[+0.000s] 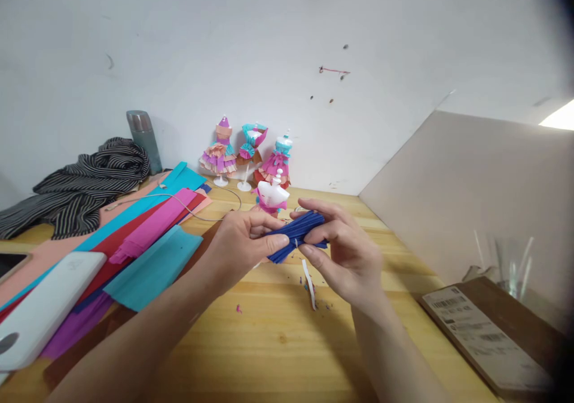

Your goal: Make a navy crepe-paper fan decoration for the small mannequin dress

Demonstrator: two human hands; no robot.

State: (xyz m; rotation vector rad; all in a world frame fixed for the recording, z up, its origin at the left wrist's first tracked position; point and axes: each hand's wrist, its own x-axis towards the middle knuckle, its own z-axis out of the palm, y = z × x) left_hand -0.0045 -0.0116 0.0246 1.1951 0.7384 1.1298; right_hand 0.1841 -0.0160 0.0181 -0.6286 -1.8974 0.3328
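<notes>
Both of my hands grip a pleated, gathered piece of dark blue crepe paper [295, 231] above the wooden table [269, 337]. My left hand [240, 241] pinches its left end with thumb and fingers closed. My right hand [345, 250] wraps the right end, fingers curled, and a thin white thread crosses the paper's middle. Just behind the hands stands a small white mannequin with a pink skirt [271, 197]. A white strip [308, 283] lies on the table below the paper.
Folded crepe sheets in teal, pink, red and purple [147, 235] lie at the left beside a white power bank [42, 307]. Three dressed paper dolls [246, 155], a grey flask [144, 140] and striped cloth [85, 182] stand at the back. A brown box [487, 331] sits right.
</notes>
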